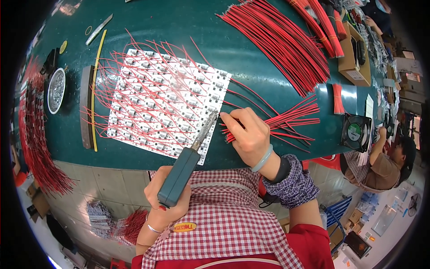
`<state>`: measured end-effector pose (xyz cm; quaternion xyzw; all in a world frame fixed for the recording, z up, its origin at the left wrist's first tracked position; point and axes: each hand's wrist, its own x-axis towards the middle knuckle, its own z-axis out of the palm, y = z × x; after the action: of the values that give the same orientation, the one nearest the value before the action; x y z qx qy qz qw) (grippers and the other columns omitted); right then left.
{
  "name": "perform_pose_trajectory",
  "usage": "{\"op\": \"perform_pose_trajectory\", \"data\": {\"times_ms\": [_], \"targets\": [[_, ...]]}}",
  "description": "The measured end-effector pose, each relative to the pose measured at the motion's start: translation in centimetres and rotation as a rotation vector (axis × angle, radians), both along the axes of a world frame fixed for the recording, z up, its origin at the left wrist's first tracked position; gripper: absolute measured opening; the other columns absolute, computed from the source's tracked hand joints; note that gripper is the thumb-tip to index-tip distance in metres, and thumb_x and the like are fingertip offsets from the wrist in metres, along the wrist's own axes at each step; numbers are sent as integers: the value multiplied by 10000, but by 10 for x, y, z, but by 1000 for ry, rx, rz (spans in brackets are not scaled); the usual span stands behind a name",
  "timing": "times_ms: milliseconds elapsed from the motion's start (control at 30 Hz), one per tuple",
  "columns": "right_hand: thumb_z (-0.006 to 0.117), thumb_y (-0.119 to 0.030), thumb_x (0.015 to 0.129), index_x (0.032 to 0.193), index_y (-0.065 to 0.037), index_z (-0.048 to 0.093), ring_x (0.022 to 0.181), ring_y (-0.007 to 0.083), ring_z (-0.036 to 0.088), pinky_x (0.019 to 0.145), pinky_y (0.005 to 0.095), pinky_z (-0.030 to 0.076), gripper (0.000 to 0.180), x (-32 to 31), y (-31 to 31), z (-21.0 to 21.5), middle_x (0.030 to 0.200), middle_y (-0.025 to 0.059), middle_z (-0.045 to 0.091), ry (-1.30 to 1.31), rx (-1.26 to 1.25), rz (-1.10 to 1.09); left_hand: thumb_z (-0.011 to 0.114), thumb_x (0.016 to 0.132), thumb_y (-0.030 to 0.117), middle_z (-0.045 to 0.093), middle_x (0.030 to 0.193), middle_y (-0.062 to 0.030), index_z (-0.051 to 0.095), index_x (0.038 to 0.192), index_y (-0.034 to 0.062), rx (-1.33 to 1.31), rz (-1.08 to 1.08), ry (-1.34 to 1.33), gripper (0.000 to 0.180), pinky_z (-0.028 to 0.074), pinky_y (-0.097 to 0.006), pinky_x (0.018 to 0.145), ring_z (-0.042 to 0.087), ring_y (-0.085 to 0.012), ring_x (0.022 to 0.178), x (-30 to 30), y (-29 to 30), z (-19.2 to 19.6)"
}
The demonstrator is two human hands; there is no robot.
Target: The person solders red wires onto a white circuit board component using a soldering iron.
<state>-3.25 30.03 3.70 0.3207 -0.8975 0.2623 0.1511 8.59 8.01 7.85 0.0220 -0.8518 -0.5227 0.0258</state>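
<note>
My left hand [156,217] is wrapped round the dark green handle of a soldering iron [179,177]. The iron's metal tip reaches up and right over a white panel of small circuit boards [222,87]. Thin red wires rise from many of the boards and arch to the left. At the panel's right edge, close to the tip, my right hand [251,136] is closed in a pinch on a red wire, whose end is mostly covered by the fingers. Loose red wires [291,117] fan out on the table beneath and beyond this hand.
A large spread of red wires [277,45] covers the far right of the green table [192,22]. Left of the panel lie a dark bar [86,107], a yellow strip [99,85], a knife [99,29] and a metal bowl [56,91]. A fan [356,132] stands right, near another person [380,166].
</note>
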Motion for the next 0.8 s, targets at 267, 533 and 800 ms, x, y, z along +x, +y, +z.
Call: {"op": "perform_pose_trajectory", "data": {"times_ms": [267,533,800], "targets": [[663,110,594,1036,25,705,741,253,623,559,344,507,453,2,-2,1,862,101,598,-26,-31,-11,709,696,-73,665,854,-127,644,893,-40,-41,-16,-3,210,523,-285,648,677,-201,706,0,0,2],[668,105,593,1035,35,696,739,255,622,549,342,503,448,2,-3,0,856,105,592,-13,-15,-7,708,674,-77,663,840,-130,645,881,-46,-57,-39,25,218,521,-287,627,675,-220,681,0,0,1],[679,9,664,989,49,689,764,218,608,563,311,499,328,1,-1,-1,880,87,576,30,34,17,691,693,-72,670,853,-132,654,896,-46,-124,-32,82,209,528,-285,624,680,-219,683,6,-1,3]]}}
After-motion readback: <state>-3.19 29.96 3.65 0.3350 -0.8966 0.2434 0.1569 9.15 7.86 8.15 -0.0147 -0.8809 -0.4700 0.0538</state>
